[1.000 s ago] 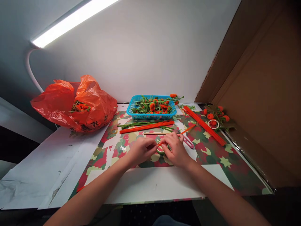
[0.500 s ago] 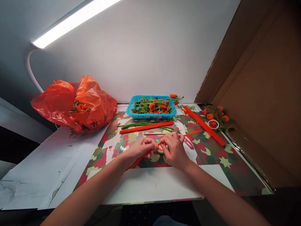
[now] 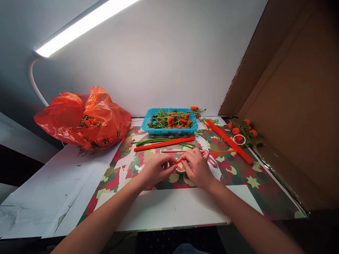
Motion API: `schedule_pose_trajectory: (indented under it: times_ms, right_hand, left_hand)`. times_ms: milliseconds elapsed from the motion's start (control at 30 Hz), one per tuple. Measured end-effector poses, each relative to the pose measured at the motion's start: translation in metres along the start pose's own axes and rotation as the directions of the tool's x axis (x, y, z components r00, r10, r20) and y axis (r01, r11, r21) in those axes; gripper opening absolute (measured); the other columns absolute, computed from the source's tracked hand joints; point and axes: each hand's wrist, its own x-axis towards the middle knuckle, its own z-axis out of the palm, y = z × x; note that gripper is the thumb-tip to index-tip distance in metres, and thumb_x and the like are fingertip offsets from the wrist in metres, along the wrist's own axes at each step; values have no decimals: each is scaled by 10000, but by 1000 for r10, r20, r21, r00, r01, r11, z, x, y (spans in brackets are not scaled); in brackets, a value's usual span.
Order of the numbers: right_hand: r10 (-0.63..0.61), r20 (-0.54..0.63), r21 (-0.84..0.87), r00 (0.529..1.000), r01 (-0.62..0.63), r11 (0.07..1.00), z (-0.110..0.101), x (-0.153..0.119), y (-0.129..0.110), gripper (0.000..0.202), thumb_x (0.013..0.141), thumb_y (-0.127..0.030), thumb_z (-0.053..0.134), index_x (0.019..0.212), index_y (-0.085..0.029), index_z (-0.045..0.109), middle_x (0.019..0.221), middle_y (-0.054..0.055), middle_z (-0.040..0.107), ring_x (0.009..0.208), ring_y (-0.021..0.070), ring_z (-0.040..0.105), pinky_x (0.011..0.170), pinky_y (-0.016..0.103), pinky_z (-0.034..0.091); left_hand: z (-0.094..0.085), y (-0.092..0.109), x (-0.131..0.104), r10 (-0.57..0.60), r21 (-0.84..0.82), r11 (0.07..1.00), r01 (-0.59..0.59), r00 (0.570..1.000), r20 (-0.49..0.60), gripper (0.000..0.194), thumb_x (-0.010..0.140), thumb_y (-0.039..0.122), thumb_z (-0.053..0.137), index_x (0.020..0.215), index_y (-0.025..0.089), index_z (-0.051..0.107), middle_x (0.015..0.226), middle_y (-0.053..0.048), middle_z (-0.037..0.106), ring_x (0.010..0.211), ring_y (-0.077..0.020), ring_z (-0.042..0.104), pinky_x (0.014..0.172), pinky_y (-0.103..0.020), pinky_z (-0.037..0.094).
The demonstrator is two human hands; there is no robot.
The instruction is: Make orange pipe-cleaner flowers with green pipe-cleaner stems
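My left hand (image 3: 156, 170) is closed in a pinch on an orange pipe cleaner (image 3: 222, 152), above the middle of the table. Just to its right, my right hand (image 3: 197, 165) pinches the same pipe cleaner, whose free length runs out to the right past the fingers. Under the fingertips sits a green ring-shaped roll (image 3: 180, 171), partly covered by the right hand. A thin wooden stick (image 3: 171, 151) lies behind the hands. Beside the right hand rests a pink looped item (image 3: 212, 161), partly hidden.
Behind are bundles of orange pipe cleaners (image 3: 164, 144) and green stems (image 3: 150, 140), then a blue basket (image 3: 169, 131) of orange flowers. A red plastic bag (image 3: 111, 123) stands left. Another orange bundle (image 3: 230, 143), a white ring (image 3: 239, 139) and a cardboard wall (image 3: 288, 106) are right.
The pipe cleaner now reaches farther right, and the orange strand below my left hand no longer shows. My left hand has turned more palm-down; the right hand stays nearly in place.
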Motion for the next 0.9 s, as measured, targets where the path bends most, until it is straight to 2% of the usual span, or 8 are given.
schedule_pose_trajectory:
  times_ms: [33, 100, 167, 267, 467, 633, 733, 900]
  right_hand:
    - [10, 9, -1, 1000, -10, 1000, 0, 0, 1, 134, 884, -172, 479, 803, -210, 579, 857, -11, 676, 881, 186, 507, 849, 383, 198]
    - [24, 24, 0, 999, -24, 1000, -1, 1, 2, 130, 878, -169, 481, 813, -214, 584, 865, -10, 680, 889, 189, 511, 858, 387, 195]
    - [29, 30, 3, 999, -29, 1000, -1, 1, 2, 109, 868, -178, 497, 818, -215, 587, 871, -8, 682, 895, 192, 513, 861, 388, 196]
    - [28, 39, 2, 999, -28, 1000, 0, 1, 3, 85, 865, -224, 526, 815, -215, 593, 875, 1, 685, 898, 199, 518, 857, 387, 201]
    - [10, 22, 12, 1000, -10, 1000, 1, -1, 4, 136, 883, -228, 516, 787, -218, 612, 827, -5, 676, 875, 183, 523, 849, 380, 199]
    - [22, 55, 67, 998, -26, 997, -1, 0, 3, 163, 868, -234, 516, 734, -209, 607, 767, -4, 647, 839, 174, 515, 820, 360, 216]
    - [21, 70, 103, 997, -28, 994, -2, 1, 3, 161, 853, -216, 511, 716, -204, 595, 731, -12, 624, 820, 166, 514, 804, 350, 224]
    - [6, 78, 116, 997, -15, 993, -2, 0, 3, 159, 853, -204, 478, 733, -203, 582, 744, -8, 628, 820, 166, 515, 807, 353, 229]
  left_hand:
    - [1, 0, -1, 103, 128, 987, -96, 993, -48, 175, 849, 274, 544, 762, 161, 644, 617, -3, 617, 531, -95, 507, 499, -198, 368]
    - [3, -1, -2, 253, 327, 921, -211, 963, -90, 198, 890, 244, 488, 796, 174, 648, 677, -18, 649, 588, -110, 553, 530, -206, 385]
    - [5, -2, -2, 330, 462, 849, -256, 940, -87, 216, 911, 242, 462, 812, 180, 645, 697, -22, 657, 613, -122, 575, 537, -217, 388]
    - [5, -3, -2, 381, 563, 778, -279, 922, -70, 232, 926, 243, 444, 810, 181, 635, 702, -19, 655, 625, -132, 577, 561, -233, 393]
    - [5, -3, 0, 377, 630, 731, -262, 925, -53, 273, 944, 223, 410, 781, 181, 625, 702, -26, 630, 629, -146, 529, 589, -256, 387]
    - [5, -5, 1, 406, 604, 731, -318, 914, -10, 266, 943, 200, 398, 782, 180, 608, 708, -25, 625, 621, -148, 496, 579, -261, 367]
    - [7, -6, 1, 416, 576, 747, -331, 909, -16, 243, 938, 205, 410, 788, 176, 599, 694, -23, 618, 615, -151, 484, 571, -261, 357]
    - [9, -5, 0, 367, 486, 820, -303, 929, -41, 241, 940, 205, 407, 770, 173, 575, 684, -21, 614, 623, -145, 494, 580, -249, 364]
